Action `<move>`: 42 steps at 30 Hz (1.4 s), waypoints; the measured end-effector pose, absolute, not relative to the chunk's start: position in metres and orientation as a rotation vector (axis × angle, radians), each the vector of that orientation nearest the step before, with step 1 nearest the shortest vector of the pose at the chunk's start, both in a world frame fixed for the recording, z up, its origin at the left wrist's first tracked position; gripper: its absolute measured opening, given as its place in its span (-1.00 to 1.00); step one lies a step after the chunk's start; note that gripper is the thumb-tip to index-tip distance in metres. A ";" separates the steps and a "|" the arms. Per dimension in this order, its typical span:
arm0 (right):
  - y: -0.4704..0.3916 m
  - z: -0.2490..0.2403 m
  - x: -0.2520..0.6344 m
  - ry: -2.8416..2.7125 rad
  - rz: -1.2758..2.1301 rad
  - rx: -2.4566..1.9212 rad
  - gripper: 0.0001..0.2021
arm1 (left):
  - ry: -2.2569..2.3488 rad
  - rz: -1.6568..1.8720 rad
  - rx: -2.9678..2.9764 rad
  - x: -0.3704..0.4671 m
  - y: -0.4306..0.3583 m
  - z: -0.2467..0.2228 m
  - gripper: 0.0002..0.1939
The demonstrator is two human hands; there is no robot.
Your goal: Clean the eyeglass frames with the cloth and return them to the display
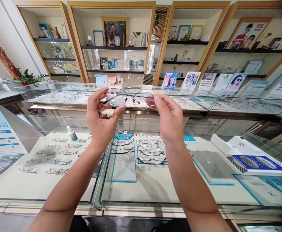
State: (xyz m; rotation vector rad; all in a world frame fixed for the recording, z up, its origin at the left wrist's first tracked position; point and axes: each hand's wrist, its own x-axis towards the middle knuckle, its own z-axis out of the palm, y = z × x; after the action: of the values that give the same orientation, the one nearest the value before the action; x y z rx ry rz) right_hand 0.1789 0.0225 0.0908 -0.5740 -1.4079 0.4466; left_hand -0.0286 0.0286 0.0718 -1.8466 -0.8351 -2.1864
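A pair of thin, dark-framed eyeglasses [130,96] is held up in front of me between both hands, above the glass display case. My left hand [101,108] grips the left lens side, with a crumpled whitish cloth [107,112] tucked into its palm. The fingers of my right hand [168,111] pinch the right edge of the frame. Both lenses are clear, and the folded temples show behind them. Under my hands, several more eyeglasses [151,152] lie in rows inside the case.
A small white spray bottle [71,133] stands on the left case among several glasses. At right lie an open white box [254,154] and a blue-edged panel [264,190]. Another glass counter [194,96] with upright display cards crosses behind; wooden-framed shelves [114,48] line the wall.
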 end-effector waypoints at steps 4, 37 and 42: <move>0.027 0.090 0.182 -1.417 0.432 -0.609 -0.77 | -0.849 -2.185 -1.897 -0.030 0.027 0.073 -0.34; 0.018 0.100 0.185 -1.552 0.757 -0.613 -0.93 | -1.051 -2.027 -2.177 -0.034 -0.004 0.092 -0.64; 0.013 0.096 0.173 -1.587 0.570 -0.592 -0.96 | -1.128 -2.008 -2.308 -0.012 -0.019 0.088 -0.89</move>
State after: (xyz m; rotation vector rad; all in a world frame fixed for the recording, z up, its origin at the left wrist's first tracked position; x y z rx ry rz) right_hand 0.1733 0.0132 0.0956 -0.5922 -1.5867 0.5698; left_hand -0.0118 -0.0187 0.0875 -2.3079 -1.1278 -2.0078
